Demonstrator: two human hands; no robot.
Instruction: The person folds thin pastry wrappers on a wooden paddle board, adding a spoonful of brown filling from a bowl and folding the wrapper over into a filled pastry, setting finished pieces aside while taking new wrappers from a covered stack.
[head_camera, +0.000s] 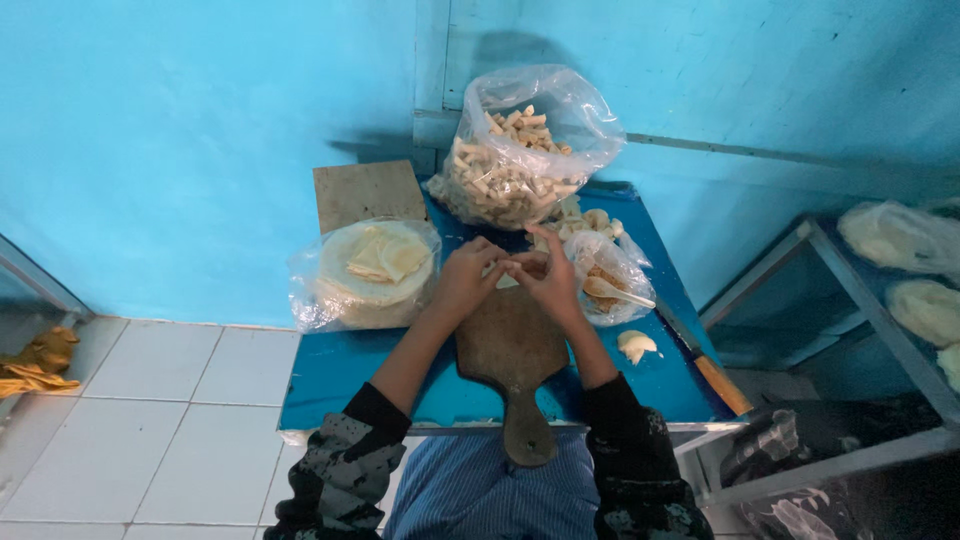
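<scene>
Both hands meet over the far end of a brown wooden paddle board (512, 350) on a small blue table (330, 375). My left hand (465, 278) and my right hand (548, 278) pinch a small pale piece of dough wrapper (507, 272) between their fingertips. Close to the left hand lies a stack of round pale wrappers (375, 262) in clear plastic. Just right of the right hand sits a plastic-lined bowl of filling (605, 280) with a spoon in it.
A big clear bag of finished rolled pieces (515, 155) stands at the table's back, a wooden block (368, 192) left of it. A knife with a wooden handle (705, 360) lies along the right edge, near a dough scrap (636, 345). A metal rack (860, 300) stands right, white floor tiles left.
</scene>
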